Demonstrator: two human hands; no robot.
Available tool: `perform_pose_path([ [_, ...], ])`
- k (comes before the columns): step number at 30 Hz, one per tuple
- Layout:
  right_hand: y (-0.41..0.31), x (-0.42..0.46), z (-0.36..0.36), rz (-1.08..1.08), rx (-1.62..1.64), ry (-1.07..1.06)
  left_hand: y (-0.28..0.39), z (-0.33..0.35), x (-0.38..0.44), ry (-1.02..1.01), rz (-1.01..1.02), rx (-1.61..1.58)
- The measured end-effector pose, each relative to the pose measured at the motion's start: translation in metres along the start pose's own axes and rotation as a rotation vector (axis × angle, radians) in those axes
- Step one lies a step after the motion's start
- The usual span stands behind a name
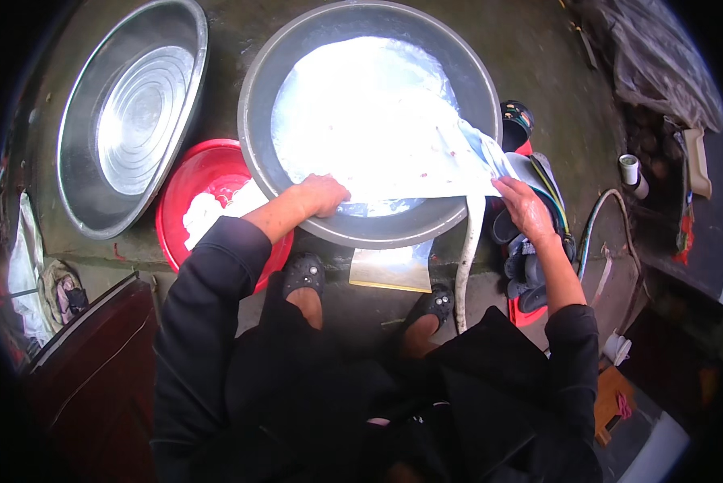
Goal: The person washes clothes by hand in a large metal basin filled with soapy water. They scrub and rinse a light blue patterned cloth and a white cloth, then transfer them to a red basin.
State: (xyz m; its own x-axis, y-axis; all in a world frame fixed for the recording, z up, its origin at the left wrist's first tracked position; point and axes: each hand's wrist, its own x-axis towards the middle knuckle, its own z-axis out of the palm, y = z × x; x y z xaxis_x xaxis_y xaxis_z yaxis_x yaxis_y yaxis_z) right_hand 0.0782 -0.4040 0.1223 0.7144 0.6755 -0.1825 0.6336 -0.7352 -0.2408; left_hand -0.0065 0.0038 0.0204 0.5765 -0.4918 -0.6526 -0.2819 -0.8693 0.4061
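Note:
A large grey basin (pixel 253 121) stands before me, holding water and a pale, wet cloth (pixel 373 139) that glares nearly white. My left hand (pixel 322 196) is closed on the cloth's near edge, above the basin's near left rim. At the right, my right hand (pixel 521 205) pinches a corner of the same cloth, drawn out over the basin's right rim. A whitish hose (pixel 470 259) hangs down by the rim, just below that corner. Both hands look wet. The glare hides the cloth's folds.
A metal basin (pixel 144 121) leans at the left, over a red basin (pixel 177 205) with white cloth inside. Footwear (pixel 521 271) lies on something red at the right. A flat packet (pixel 391 268) lies between my feet. A thin hose (pixel 600 211) curves farther right, near a wooden stool (pixel 612 392).

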Motion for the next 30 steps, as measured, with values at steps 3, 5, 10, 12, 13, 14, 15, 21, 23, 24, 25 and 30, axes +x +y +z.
perform_pose_path([
  [3,0.0,-0.002,0.002,0.009,0.029,-0.009,0.001,0.006,0.003,-0.071,-0.006,-0.093],
  [5,0.0,-0.002,0.002,0.009,0.046,-0.022,0.004,-0.001,-0.001,-0.103,-0.019,-0.126],
  [10,0.006,-0.012,0.001,-0.028,0.045,0.041,0.008,-0.012,-0.022,0.19,0.091,-0.247],
  [12,0.007,-0.015,-0.001,-0.004,0.023,0.029,0.021,-0.019,-0.043,0.306,0.193,-0.255],
  [13,0.011,-0.017,-0.001,0.017,0.046,0.058,0.032,-0.02,-0.052,0.349,0.249,-0.232],
  [14,0.017,-0.018,-0.001,0.039,0.068,0.087,0.043,-0.021,-0.061,0.391,0.305,-0.21],
  [15,0.021,-0.021,-0.001,0.063,0.088,0.111,0.055,-0.022,-0.07,0.409,0.347,-0.136],
  [21,0.055,-0.024,0.012,0.662,0.707,0.344,0.096,0.003,-0.082,0.4,0.56,-0.075],
  [23,0.055,-0.023,0.015,0.752,0.976,0.435,0.102,0.009,-0.083,0.357,0.589,-0.086],
  [24,0.053,-0.022,0.016,0.788,1.036,0.467,0.105,0.008,-0.083,0.34,0.607,-0.091],
  [25,0.05,-0.021,0.016,0.826,1.096,0.499,0.108,0.01,-0.083,0.318,0.613,-0.124],
  [30,0.044,-0.016,0.015,0.9,1.179,0.592,0.114,0.037,-0.077,0.321,0.662,-0.168],
])
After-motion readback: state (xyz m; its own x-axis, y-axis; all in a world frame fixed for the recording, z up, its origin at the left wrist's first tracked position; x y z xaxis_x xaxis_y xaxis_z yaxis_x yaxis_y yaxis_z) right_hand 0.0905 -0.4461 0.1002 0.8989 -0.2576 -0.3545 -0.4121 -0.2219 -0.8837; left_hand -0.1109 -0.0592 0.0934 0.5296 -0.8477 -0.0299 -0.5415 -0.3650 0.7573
